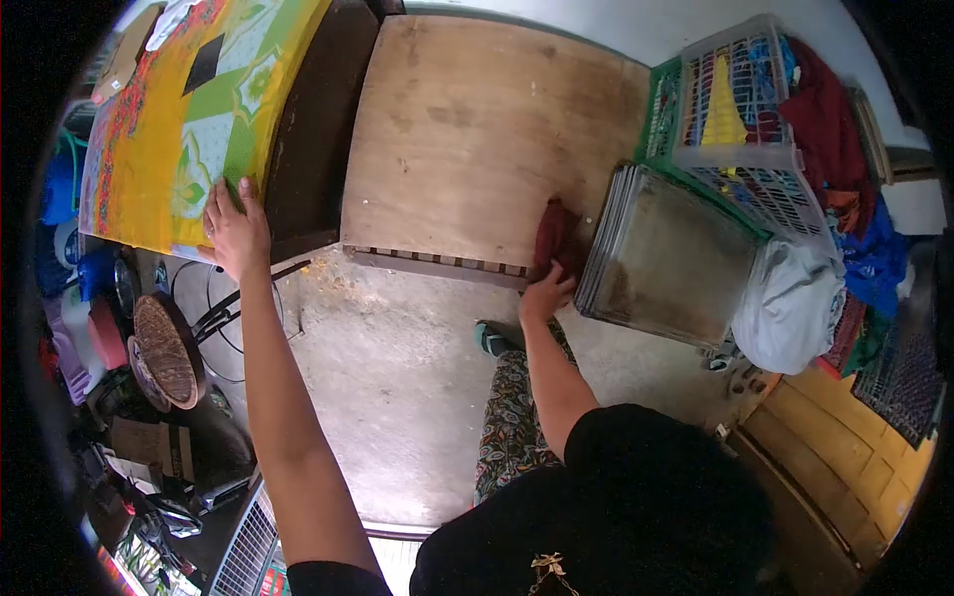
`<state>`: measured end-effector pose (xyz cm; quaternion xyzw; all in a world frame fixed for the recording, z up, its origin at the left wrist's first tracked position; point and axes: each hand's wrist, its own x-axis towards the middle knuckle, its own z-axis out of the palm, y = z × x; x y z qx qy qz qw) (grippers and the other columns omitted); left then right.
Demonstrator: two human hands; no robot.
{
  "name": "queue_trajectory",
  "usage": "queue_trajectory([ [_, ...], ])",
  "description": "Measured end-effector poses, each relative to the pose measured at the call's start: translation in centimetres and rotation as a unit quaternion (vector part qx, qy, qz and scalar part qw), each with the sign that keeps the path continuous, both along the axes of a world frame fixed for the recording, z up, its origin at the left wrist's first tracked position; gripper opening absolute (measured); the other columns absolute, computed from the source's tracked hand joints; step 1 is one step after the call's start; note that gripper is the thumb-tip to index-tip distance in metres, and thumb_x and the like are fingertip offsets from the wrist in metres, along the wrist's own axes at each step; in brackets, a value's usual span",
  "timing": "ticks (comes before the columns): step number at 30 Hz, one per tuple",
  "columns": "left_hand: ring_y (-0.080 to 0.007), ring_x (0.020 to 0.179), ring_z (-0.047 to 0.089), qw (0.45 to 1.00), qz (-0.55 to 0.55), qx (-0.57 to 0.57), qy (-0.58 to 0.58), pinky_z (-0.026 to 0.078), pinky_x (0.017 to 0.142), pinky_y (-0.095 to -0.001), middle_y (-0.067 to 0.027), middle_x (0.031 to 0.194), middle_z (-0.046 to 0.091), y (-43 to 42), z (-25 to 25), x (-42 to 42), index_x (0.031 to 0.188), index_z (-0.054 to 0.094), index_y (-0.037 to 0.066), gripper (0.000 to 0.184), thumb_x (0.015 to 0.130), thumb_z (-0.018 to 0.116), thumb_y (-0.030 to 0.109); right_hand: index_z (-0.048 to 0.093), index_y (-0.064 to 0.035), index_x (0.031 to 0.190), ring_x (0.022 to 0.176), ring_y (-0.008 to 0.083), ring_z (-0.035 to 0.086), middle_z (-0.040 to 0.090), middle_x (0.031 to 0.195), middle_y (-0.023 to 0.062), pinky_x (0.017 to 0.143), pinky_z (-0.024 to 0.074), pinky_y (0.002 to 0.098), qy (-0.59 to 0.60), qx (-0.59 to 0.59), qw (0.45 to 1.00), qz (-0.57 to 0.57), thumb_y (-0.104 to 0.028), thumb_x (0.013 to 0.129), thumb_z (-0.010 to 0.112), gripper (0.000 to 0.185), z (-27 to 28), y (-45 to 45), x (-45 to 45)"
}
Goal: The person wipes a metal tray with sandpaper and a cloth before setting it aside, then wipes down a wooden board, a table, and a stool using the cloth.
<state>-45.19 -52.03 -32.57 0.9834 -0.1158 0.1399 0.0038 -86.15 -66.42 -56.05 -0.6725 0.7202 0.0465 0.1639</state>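
Note:
My left hand (pixel 237 230) rests on the edge of a table covered with a yellow and green patterned cloth (pixel 159 159), its fingers stretched out over the cover. Nothing is in that hand. My right hand (pixel 547 294) is closed on a dark red cloth (pixel 556 233) at the front edge of a wooden board (pixel 477 139). The cloth lies bunched on the board near its right front corner. Part of the right fingers is hidden by the angle. A slatted rail (pixel 437 266) runs along the board's front.
Right of the board stand stacked glass-like panes (pixel 686 258) and a plastic basket (pixel 815 194) holding clothes. A white bag (pixel 790 308) sits beside them. On the left are a round woven stool (pixel 167 348) and cluttered items. Concrete floor (pixel 397 397) lies below me.

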Motion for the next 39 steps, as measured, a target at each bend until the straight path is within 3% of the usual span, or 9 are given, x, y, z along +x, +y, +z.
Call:
queue_trajectory([
  [3, -0.0216, 0.136, 0.038, 1.0, -0.005, 0.006, 0.003, 0.021, 0.105, -0.0661, 0.0009, 0.146, 0.044, 0.0, -0.2, -0.3, 0.14, 0.047, 0.022, 0.06, 0.096, 0.034, 0.061, 0.055, -0.0124, 0.105, 0.093, 0.0297, 0.057, 0.057, 0.088, 0.0152, 0.085, 0.0451, 0.0525, -0.344, 0.088, 0.911, 0.208, -0.017, 0.083, 0.058, 0.023, 0.0, 6.5, 4.0],
  [10, -0.0218, 0.136, 0.038, 1.0, -0.007, -0.006, -0.001, 0.021, 0.106, -0.065, -0.0001, 0.145, 0.045, -0.2, 0.4, -0.4, 0.14, 0.046, 0.02, 0.06, 0.096, 0.036, 0.059, 0.066, -0.0104, 0.101, 0.099, 0.0414, 0.057, 0.059, 0.106, 0.0207, 0.084, 0.0471, 0.0466, -0.496, 0.242, 0.768, 0.325, 0.004, 0.077, 0.048, 0.034, 7.6, 11.5, 15.2],
  [14, -0.0215, 0.136, 0.038, 1.0, -0.019, 0.003, -0.009, 0.022, 0.106, -0.0657, -0.0012, 0.144, 0.045, -0.1, 0.3, -0.3, 0.139, 0.047, 0.019, 0.061, 0.095, 0.037, 0.059, 0.062, -0.0088, 0.113, 0.1, 0.0374, 0.059, 0.062, 0.104, 0.0212, 0.091, 0.045, 0.0425, -0.493, 0.181, 0.826, 0.204, 0.002, 0.086, 0.046, 0.033, 8.5, -3.4, 14.1],
  [20, -0.025, 0.135, 0.038, 1.0, -0.017, 0.019, -0.004, 0.022, 0.106, -0.0663, -0.0021, 0.144, 0.045, -0.5, 0.6, -0.2, 0.139, 0.045, 0.018, 0.059, 0.095, 0.04, 0.058, 0.042, -0.016, 0.137, 0.127, 0.0445, 0.04, 0.049, 0.133, 0.0236, 0.097, 0.034, 0.0626, -0.027, -0.046, 0.962, 0.268, -0.039, 0.095, 0.046, 0.048, 1.1, -1.3, 22.9],
  [22, -0.0258, 0.135, 0.038, 1.0, -0.01, 0.016, 0.004, 0.022, 0.106, -0.0663, -0.0025, 0.144, 0.045, -0.6, 0.7, -0.3, 0.139, 0.045, 0.018, 0.06, 0.095, 0.04, 0.058, 0.041, -0.0107, 0.137, 0.135, 0.0461, 0.03, 0.034, 0.145, 0.0241, 0.104, 0.0238, 0.0664, 0.056, 0.152, 0.836, 0.524, -0.035, 0.094, 0.045, 0.049, -0.2, 7.2, 24.9],
  [25, -0.0275, 0.136, 0.037, 1.0, -0.008, 0.002, 0.014, 0.02, 0.107, -0.0663, -0.0031, 0.145, 0.044, -0.5, 0.6, -0.4, 0.14, 0.044, 0.019, 0.06, 0.095, 0.04, 0.057, 0.057, -0.0173, 0.123, 0.121, 0.0396, 0.048, 0.049, 0.133, 0.0186, 0.095, 0.0446, 0.0514, -0.164, 0.507, 0.74, 0.41, -0.022, 0.089, 0.056, 0.035, 3.3, 17.0, 23.4],
  [26, -0.0278, 0.136, 0.037, 1.0, -0.011, 0.0, 0.015, 0.019, 0.107, -0.0664, -0.0031, 0.145, 0.044, -0.4, 0.7, -0.2, 0.141, 0.044, 0.019, 0.06, 0.095, 0.04, 0.057, 0.064, -0.0189, 0.112, 0.114, 0.0363, 0.051, 0.052, 0.129, 0.0114, 0.091, 0.0478, 0.048, -0.204, 0.394, 0.664, 0.602, -0.016, 0.084, 0.059, 0.029, 3.4, 18.7, 22.2],
  [35, -0.0225, 0.137, 0.035, 0.999, 0.013, 0.029, 0.016, 0.021, 0.109, -0.0617, 0.0001, 0.145, 0.043, -0.5, 0.9, -0.4, 0.141, 0.044, 0.022, 0.057, 0.096, 0.041, 0.055, 0.059, -0.0252, 0.121, 0.115, 0.0416, 0.046, 0.049, 0.129, 0.0122, 0.092, 0.0401, 0.0599, -0.208, 0.018, 0.874, 0.439, -0.026, 0.085, 0.059, 0.036, 6.0, 10.7, 25.9],
  [39, -0.0229, 0.137, 0.035, 1.0, 0.012, 0.018, 0.019, 0.02, 0.11, -0.061, -0.0006, 0.145, 0.043, -0.7, 1.0, -0.4, 0.142, 0.043, 0.021, 0.056, 0.096, 0.041, 0.054, 0.055, -0.0258, 0.126, 0.124, 0.0401, 0.042, 0.046, 0.137, 0.0053, 0.095, 0.038, 0.0595, -0.141, 0.014, 0.739, 0.659, -0.025, 0.086, 0.057, 0.04, -1.5, 11.9, 26.2],
])
